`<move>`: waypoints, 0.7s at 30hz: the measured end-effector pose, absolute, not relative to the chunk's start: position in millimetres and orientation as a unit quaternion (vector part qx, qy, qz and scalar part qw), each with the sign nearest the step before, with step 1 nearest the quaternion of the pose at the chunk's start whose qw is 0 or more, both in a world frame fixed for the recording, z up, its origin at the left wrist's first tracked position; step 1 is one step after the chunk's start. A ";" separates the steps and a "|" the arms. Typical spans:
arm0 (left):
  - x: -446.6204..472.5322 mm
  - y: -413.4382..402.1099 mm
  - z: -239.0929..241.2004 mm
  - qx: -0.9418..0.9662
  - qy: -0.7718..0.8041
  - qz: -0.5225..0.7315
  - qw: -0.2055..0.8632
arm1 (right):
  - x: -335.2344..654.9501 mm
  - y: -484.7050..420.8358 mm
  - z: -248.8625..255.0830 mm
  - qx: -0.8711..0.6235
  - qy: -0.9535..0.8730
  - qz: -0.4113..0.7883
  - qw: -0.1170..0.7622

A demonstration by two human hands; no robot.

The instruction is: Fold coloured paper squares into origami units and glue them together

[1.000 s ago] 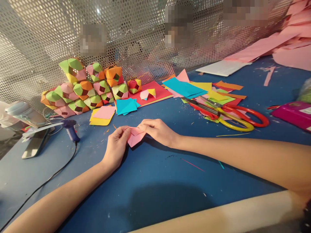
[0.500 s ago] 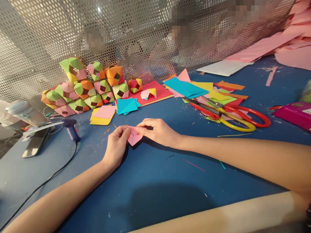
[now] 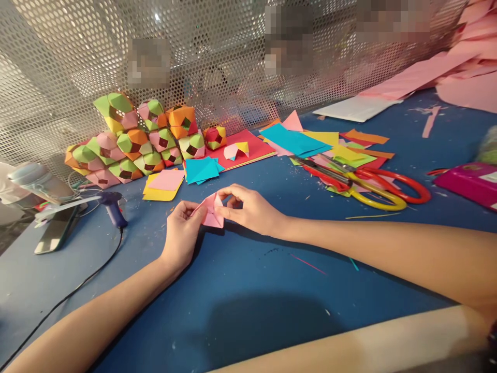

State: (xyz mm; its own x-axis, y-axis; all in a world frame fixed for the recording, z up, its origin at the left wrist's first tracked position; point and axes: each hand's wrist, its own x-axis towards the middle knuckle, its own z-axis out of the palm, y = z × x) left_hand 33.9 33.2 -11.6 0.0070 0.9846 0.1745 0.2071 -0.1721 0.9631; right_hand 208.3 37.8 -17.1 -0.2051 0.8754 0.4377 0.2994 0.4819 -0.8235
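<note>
A small folded pink paper (image 3: 212,218) is held just above the blue table, between both hands. My left hand (image 3: 181,230) pinches its left edge with the thumb on top. On the other side, my right hand (image 3: 252,210) has its thumb and fingertips at the upper right corner of the paper, where a flap stands up. Beyond the hands lie a stack of blue paper squares (image 3: 203,170) and a pile of pink and yellow squares (image 3: 165,185). A partly joined paper piece (image 3: 236,151) rests on a red paper sheet (image 3: 254,147).
Several folded paper balls (image 3: 134,142) are stacked against a perforated metal screen (image 3: 233,62). On the left are a glue gun (image 3: 113,207) with its cord, a phone (image 3: 56,230) and a bottle (image 3: 41,181). Scissors (image 3: 378,197) lie on coloured scraps at right, near a magenta object (image 3: 468,181).
The pink paper has turned in my hands, and a flap at its right now stands raised. My right fingers have shifted slightly on its corner.
</note>
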 end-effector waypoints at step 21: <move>38.5 23.5 2.1 0.702 0.493 0.339 0.386 | 206.9 34.7 -18.0 -0.401 -0.728 0.297 0.470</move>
